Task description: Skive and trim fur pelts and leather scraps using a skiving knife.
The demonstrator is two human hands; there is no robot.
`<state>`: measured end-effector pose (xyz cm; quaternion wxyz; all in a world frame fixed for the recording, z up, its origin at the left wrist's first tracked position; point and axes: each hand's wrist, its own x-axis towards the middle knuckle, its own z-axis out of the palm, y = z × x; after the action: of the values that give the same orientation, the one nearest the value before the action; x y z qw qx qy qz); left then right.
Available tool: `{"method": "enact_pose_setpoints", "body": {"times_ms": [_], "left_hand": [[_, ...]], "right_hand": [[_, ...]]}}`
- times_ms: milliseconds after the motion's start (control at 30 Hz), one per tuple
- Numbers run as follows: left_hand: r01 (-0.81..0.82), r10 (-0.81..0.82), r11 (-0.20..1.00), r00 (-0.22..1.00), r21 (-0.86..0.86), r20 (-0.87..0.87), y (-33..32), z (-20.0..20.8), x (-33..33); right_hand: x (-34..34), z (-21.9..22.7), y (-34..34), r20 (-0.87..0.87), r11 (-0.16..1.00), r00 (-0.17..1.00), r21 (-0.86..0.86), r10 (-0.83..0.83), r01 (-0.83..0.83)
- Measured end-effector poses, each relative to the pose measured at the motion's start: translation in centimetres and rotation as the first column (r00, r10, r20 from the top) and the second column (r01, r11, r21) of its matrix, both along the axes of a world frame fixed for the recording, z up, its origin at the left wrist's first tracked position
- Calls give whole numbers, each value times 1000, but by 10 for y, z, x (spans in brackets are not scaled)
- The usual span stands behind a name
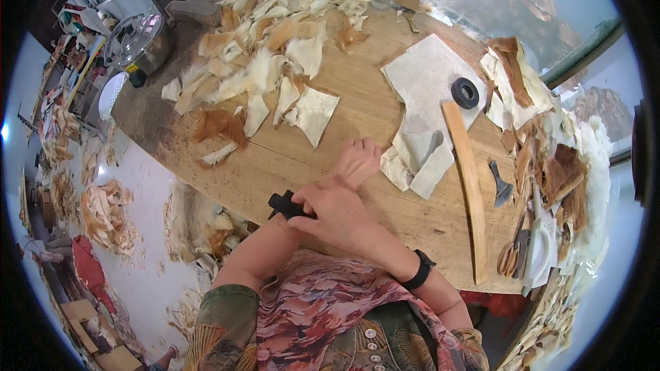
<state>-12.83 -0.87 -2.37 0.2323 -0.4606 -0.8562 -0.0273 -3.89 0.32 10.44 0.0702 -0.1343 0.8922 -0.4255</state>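
My right hand (pixel 337 214) crosses over my left forearm. Its thumb and fingers close around a small black wrist-worn device (pixel 283 205) on my left wrist. My left hand (pixel 357 163) rests on the wooden table (pixel 330 120) beyond it, back upward and fingers curled in; no object shows in it. A black band (pixel 421 269) circles my right wrist. Just right of my left hand lies a large pale hide piece (pixel 423 82), its near edge folded up. A cut pale hide scrap (pixel 314 115) lies farther off, to the left.
A roll of black tape (pixel 465 93) sits on the hide beside a long wooden strip (pixel 466 185). A dark metal blade (pixel 502 184) and scissors (pixel 515 251) lie at the right. Fur scraps (pixel 265 34) cover the far left; a lidded pot (pixel 141 41) stands beyond the table's left edge.
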Motion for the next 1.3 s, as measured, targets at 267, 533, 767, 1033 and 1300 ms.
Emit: {"method": "enact_pose_setpoints", "body": {"times_ms": [267,533,767,1033,1300], "left_hand": [[-91,90,996,983,4,159,2,-1,-9],[-270,-156,923,390,274,908,-15,-7,7],[-589,-637,730,-402,347,658,-47,57,46],[-141,91,988,213,-61,973,-49,77,35],[-490,-646,744,-348,455,680,-64,67,64]], "right_hand": [[-12,-27,1,28,956,995,-276,-93,97],[-22,-32,39,-303,963,916,-141,-264,230],[-2,11,76,387,702,901,-586,-194,403],[21,-3,64,228,884,952,-373,-206,281],[-9,-2,59,-61,981,996,-181,59,-69]]}}
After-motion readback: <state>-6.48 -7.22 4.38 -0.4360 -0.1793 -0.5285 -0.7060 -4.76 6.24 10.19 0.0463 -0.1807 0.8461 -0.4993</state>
